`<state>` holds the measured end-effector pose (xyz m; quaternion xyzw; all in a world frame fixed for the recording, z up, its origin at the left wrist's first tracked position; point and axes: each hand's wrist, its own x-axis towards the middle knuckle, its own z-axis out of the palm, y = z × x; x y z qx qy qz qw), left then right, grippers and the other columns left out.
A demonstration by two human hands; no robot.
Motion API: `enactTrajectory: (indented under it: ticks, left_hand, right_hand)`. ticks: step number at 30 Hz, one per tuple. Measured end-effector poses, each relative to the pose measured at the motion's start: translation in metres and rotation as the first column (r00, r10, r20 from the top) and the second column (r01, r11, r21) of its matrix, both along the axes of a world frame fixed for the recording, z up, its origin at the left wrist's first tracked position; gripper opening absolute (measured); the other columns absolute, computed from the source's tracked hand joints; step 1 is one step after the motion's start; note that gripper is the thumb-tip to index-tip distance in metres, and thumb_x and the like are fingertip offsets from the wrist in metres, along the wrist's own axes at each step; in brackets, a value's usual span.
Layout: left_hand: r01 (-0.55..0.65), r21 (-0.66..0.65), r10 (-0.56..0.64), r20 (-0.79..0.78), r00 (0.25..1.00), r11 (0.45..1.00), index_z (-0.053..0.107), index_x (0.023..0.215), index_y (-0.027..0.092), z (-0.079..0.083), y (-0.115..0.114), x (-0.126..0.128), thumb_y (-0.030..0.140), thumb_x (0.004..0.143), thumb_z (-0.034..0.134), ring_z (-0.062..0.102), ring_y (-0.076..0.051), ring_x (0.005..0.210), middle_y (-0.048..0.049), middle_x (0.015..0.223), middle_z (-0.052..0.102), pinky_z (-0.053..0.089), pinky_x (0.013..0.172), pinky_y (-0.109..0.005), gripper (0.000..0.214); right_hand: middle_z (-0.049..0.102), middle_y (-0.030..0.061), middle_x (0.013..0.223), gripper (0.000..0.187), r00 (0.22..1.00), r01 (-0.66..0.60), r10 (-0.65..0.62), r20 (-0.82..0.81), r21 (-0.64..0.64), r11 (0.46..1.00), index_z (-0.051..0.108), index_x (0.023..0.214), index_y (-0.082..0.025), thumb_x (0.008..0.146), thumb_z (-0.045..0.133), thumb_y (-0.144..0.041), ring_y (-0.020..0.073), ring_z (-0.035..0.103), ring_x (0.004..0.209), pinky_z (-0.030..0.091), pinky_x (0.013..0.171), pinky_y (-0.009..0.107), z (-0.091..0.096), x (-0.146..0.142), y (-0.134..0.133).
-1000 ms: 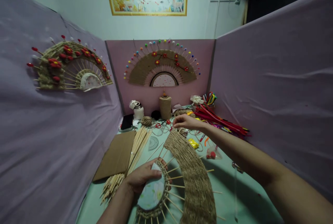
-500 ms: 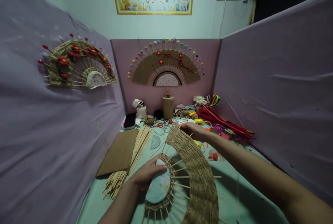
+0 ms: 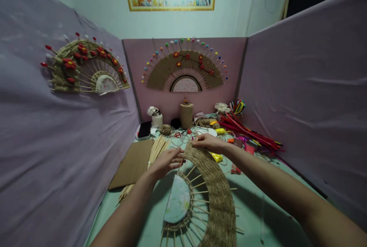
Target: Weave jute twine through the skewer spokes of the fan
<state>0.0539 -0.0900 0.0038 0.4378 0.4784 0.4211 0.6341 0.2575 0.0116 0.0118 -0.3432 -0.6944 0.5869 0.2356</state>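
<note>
A half-round woven fan (image 3: 219,186) stands tilted over the table, with a wide twine band, thin wooden sticks and a pale green floral half-circle (image 3: 178,201) at its hub. My right hand (image 3: 208,142) grips the band's upper end, thumb and fingers pressed together at its edge. My left hand (image 3: 168,161) is beside that same end, its fingers stretched out and apart, the tips at the band's side edge. Whether they press on it I cannot tell. The fan's lower end runs out of view.
Left of the fan lie cardboard (image 3: 132,164) and a bundle of sticks (image 3: 159,148). Along the back stand a twine spool (image 3: 186,115) and a white jar (image 3: 157,119); red pipe cleaners (image 3: 252,134) lie at right. Two finished fans hang on the left partition (image 3: 25,124) and back panel (image 3: 160,105).
My left hand has let go of the fan's hub and moved up to the band's upper end. My right hand has shifted slightly along that end, and the view has tilted a little downward.
</note>
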Motion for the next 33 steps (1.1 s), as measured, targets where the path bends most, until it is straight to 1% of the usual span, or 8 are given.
enactTrajectory:
  ticks: [4, 7, 10, 14, 20, 24, 27, 33]
  left_hand:
    - [-0.108, 0.079, 0.116, -0.099, 0.988, 0.991, 0.06, 0.069, 0.013, 0.015, 0.029, 0.02, 0.048, 0.061, 0.07, 0.048, -0.008, 0.059, -0.0002, 0.065, 0.055, 0.035, 0.057, -0.021, 0.037]
    - [-0.171, 0.19, 0.198, -0.138, 0.97, 0.967, 0.055, 0.059, 0.014, 0.015, 0.037, 0.035, 0.043, 0.056, 0.072, 0.039, -0.007, 0.051, 0.0037, 0.054, 0.046, 0.027, 0.049, -0.022, 0.034]
    - [-0.199, 0.237, 0.228, -0.102, 0.968, 0.951, 0.057, 0.06, 0.014, 0.01, 0.039, 0.042, 0.045, 0.053, 0.072, 0.041, -0.009, 0.051, 0.0027, 0.056, 0.049, 0.027, 0.05, -0.023, 0.035]
    - [-0.197, 0.258, 0.227, -0.091, 0.97, 0.946, 0.059, 0.063, 0.013, 0.005, 0.037, 0.038, 0.049, 0.052, 0.072, 0.042, -0.009, 0.051, 0.0022, 0.056, 0.05, 0.027, 0.049, -0.023, 0.04]
    - [-0.149, 0.117, 0.16, -0.09, 0.983, 0.982, 0.058, 0.07, 0.014, 0.006, 0.029, 0.029, 0.05, 0.056, 0.071, 0.047, -0.008, 0.056, 0.0017, 0.062, 0.053, 0.032, 0.053, -0.021, 0.04]
    - [-0.156, 0.173, 0.18, -0.137, 0.974, 0.973, 0.058, 0.07, 0.014, 0.009, 0.027, 0.025, 0.048, 0.051, 0.075, 0.044, -0.007, 0.054, 0.0026, 0.061, 0.052, 0.029, 0.05, -0.021, 0.043]
    - [-0.169, 0.166, 0.192, -0.134, 0.972, 0.972, 0.058, 0.072, 0.014, 0.01, 0.025, 0.023, 0.05, 0.052, 0.074, 0.045, -0.007, 0.055, 0.0028, 0.062, 0.052, 0.032, 0.052, -0.021, 0.044]
    - [-0.117, 0.162, 0.138, -0.123, 0.983, 0.98, 0.057, 0.068, 0.014, 0.006, 0.018, 0.016, 0.045, 0.05, 0.079, 0.04, -0.005, 0.047, 0.005, 0.053, 0.048, 0.03, 0.048, -0.021, 0.042]
  right_hand:
    - [0.05, -0.0043, 0.054, 0.037, 1.0, 0.003, -0.003, -0.007, 0.003, 1.0, 0.06, 0.064, -0.014, 0.059, 0.074, -0.048, 0.0059, 0.039, 0.049, 0.024, 0.046, 0.022, 0.001, -0.003, -0.003]
    - [0.049, -0.005, 0.053, 0.037, 1.0, -0.013, 0.013, -0.009, 0.014, 1.0, 0.06, 0.064, -0.014, 0.06, 0.073, -0.049, 0.0057, 0.037, 0.048, 0.022, 0.046, 0.022, 0.003, -0.003, -0.005]
    - [0.048, -0.0053, 0.052, 0.039, 0.999, -0.035, 0.035, 0.006, 0.02, 0.999, 0.061, 0.066, -0.014, 0.061, 0.072, -0.05, 0.0057, 0.035, 0.047, 0.021, 0.045, 0.022, 0.005, -0.002, -0.006]
    - [0.05, -0.0047, 0.053, 0.038, 0.999, -0.034, 0.034, -0.002, 0.023, 0.999, 0.06, 0.067, -0.014, 0.061, 0.072, -0.05, 0.0066, 0.038, 0.049, 0.024, 0.046, 0.022, 0.003, -0.002, -0.005]
    - [0.055, -0.0029, 0.057, 0.036, 1.0, -0.006, 0.006, 0.001, 0.009, 1.0, 0.061, 0.068, -0.015, 0.062, 0.072, -0.049, 0.0088, 0.045, 0.053, 0.03, 0.05, 0.022, 0.0, -0.003, -0.005]
    - [0.055, -0.003, 0.056, 0.037, 1.0, 0.012, -0.012, 0.008, 0.005, 1.0, 0.061, 0.068, -0.014, 0.061, 0.072, -0.049, 0.0084, 0.045, 0.052, 0.029, 0.049, 0.022, 0.002, -0.004, -0.005]
    - [0.057, -0.0024, 0.058, 0.037, 1.0, 0.008, -0.008, -0.016, -0.007, 1.0, 0.061, 0.067, -0.014, 0.06, 0.073, -0.048, 0.0085, 0.046, 0.053, 0.031, 0.05, 0.022, 0.001, -0.004, -0.004]
    - [0.057, -0.0025, 0.058, 0.036, 1.0, -0.003, 0.003, -0.025, 0.0, 1.0, 0.063, 0.068, -0.014, 0.062, 0.073, -0.048, 0.0077, 0.044, 0.05, 0.029, 0.047, 0.021, -0.004, -0.005, -0.002]
